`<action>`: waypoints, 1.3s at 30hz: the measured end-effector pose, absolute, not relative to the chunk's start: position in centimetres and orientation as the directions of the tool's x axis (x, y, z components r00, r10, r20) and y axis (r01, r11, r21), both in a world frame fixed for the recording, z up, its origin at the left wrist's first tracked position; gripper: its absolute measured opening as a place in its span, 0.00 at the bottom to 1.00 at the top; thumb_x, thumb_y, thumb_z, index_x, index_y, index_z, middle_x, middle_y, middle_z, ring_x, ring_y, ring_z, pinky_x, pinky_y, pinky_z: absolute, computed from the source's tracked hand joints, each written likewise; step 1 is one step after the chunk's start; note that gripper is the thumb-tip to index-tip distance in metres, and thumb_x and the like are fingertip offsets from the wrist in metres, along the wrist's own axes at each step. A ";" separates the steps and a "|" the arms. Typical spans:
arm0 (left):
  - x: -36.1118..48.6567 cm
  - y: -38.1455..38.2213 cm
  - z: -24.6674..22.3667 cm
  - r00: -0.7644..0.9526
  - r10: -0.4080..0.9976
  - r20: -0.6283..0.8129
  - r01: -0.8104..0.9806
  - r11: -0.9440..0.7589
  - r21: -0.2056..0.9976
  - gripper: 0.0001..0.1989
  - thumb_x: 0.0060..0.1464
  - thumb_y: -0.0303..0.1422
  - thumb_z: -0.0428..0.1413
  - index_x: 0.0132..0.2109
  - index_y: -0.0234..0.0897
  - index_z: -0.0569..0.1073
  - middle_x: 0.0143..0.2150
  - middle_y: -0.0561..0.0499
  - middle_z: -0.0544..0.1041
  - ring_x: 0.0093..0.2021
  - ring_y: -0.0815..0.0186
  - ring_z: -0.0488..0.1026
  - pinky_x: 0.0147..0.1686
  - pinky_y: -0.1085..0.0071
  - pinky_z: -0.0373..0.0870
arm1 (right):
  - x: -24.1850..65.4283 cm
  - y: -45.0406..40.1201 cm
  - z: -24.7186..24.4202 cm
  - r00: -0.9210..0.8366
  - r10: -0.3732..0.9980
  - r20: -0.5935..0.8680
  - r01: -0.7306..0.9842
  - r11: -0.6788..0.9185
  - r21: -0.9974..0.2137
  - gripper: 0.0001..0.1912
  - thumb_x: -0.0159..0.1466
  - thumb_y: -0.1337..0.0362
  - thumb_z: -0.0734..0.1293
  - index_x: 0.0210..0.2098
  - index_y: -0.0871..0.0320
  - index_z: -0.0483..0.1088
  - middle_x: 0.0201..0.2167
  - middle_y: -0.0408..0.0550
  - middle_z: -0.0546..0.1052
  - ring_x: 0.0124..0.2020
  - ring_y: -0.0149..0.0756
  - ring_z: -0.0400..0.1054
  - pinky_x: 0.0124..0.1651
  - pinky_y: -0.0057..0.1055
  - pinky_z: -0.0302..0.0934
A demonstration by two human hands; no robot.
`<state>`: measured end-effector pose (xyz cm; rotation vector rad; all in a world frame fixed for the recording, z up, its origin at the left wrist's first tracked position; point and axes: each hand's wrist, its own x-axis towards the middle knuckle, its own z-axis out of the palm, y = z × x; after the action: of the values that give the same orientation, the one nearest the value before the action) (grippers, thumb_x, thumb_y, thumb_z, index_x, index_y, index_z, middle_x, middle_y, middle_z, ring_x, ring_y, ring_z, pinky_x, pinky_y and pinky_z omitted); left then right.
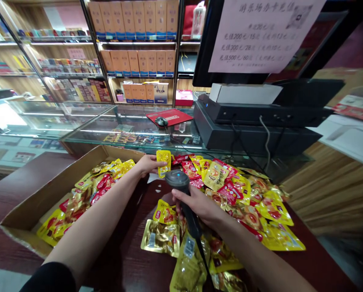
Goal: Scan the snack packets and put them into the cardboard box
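My left hand pinches a small yellow snack packet by its edge, holding it up just beyond the scanner. Wrapped around the handle of a black barcode scanner is my right hand; a blue light glows on the scanner's head and its cable runs down toward me. Below the scanner lie a yellow packet, a gold packet and a larger olive-gold packet with a barcode. A big heap of red, yellow and gold packets spreads to the right, partly hidden by my right arm.
An open cardboard box holding similar packets stands on the dark red table at left. Behind are a glass counter, a mouse on a red mat, and a black cash drawer beneath a monitor with a paper sign.
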<state>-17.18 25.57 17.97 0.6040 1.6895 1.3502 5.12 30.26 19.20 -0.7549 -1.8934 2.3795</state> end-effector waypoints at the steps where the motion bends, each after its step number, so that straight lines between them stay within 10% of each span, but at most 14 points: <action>1: -17.1 25.6 18.0 -0.509 0.796 -0.327 -0.141 0.298 0.944 0.27 0.27 0.40 0.71 0.39 0.33 0.79 0.37 0.44 0.81 0.37 0.59 0.77 0.32 0.69 0.74 | 5.1 30.3 19.1 -0.886 0.290 -0.362 0.289 -0.265 -0.920 0.21 0.55 0.48 0.69 0.35 0.57 0.62 0.19 0.37 0.69 0.17 0.27 0.65 0.22 0.26 0.62; 39: -17.4 26.3 17.2 -0.594 0.787 -0.165 -0.208 0.048 0.977 0.26 0.31 0.41 0.70 0.40 0.33 0.79 0.39 0.44 0.81 0.37 0.61 0.77 0.39 0.68 0.73 | 5.7 30.1 19.4 -0.947 0.211 -0.244 0.194 -0.231 -0.953 0.21 0.58 0.46 0.67 0.31 0.58 0.62 0.18 0.38 0.69 0.17 0.27 0.65 0.22 0.25 0.58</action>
<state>-17.38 26.30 17.18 0.6014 1.5645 1.6523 5.71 30.08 19.41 -0.5113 -1.9412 2.4025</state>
